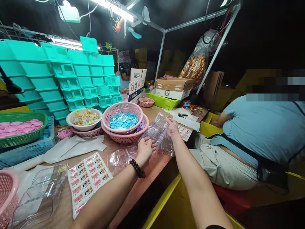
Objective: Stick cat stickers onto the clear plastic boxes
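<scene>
Both hands are at a clear plastic clamshell package (156, 132) above the front edge of the table. My right hand (172, 127) is closed on its far right side, thumb on top. My left hand (145, 149), below a wrist with a dark bead bracelet (137, 168), has its fingers curled on the near left edge. Another clear plastic package (120, 159) lies beside my left wrist. A sheet of cartoon stickers (88, 181) lies left of my left forearm, and a second sticker sheet (184, 132) is beyond my right hand.
Stacked pink baskets (125, 138) hold blue pieces, next to a white bowl (71, 119) of small wrapped items. Turquoise bins (62, 68) rise at the back left. More clear packages (35, 203) lie front left. A seated person in a blue shirt (262, 127) is close on the right.
</scene>
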Motion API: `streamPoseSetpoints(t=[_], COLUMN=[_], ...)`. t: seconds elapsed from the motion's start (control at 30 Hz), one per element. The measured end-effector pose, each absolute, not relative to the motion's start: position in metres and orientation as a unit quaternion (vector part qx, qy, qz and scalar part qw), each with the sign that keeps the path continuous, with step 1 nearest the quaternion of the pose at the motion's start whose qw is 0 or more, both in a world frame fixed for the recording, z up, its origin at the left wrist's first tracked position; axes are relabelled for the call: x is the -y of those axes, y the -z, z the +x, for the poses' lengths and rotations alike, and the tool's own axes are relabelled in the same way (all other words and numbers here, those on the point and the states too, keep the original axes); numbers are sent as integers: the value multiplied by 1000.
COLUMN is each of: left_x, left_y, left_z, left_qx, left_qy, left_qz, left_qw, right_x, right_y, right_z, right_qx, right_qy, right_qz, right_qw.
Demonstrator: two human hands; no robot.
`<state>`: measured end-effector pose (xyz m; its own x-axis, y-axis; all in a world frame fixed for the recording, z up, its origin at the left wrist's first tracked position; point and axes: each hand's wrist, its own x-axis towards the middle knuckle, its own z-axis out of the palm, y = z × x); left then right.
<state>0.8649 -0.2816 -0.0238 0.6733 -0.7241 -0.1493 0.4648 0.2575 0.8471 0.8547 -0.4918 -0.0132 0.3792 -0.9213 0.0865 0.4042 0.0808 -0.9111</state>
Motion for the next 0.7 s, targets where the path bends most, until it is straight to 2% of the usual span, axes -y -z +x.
streamPoseSetpoints(t=[0.13,0.27,0.47,0.57,0.7], left_x=[197,63,-144,-205,-235], left_y=[7,-3,16,40,66], left_z=[834,810,806,817,845], left_qx=[111,111,-42,-80,-73], left_qy=[343,318,221,199,156], left_qz=[461,458,606,655,693], left_qw=[811,823,763,725,700], right_x=[423,310,127,66,28], right_y=[-6,-8,32,62,93], right_z=[824,795,779,788,799], right_qx=[-229,-141,-202,-241,-281], right_qy=[499,458,230,152,121], right_qz=[-472,-526,-531,-514,-533], right_qw=[690,703,791,809,789])
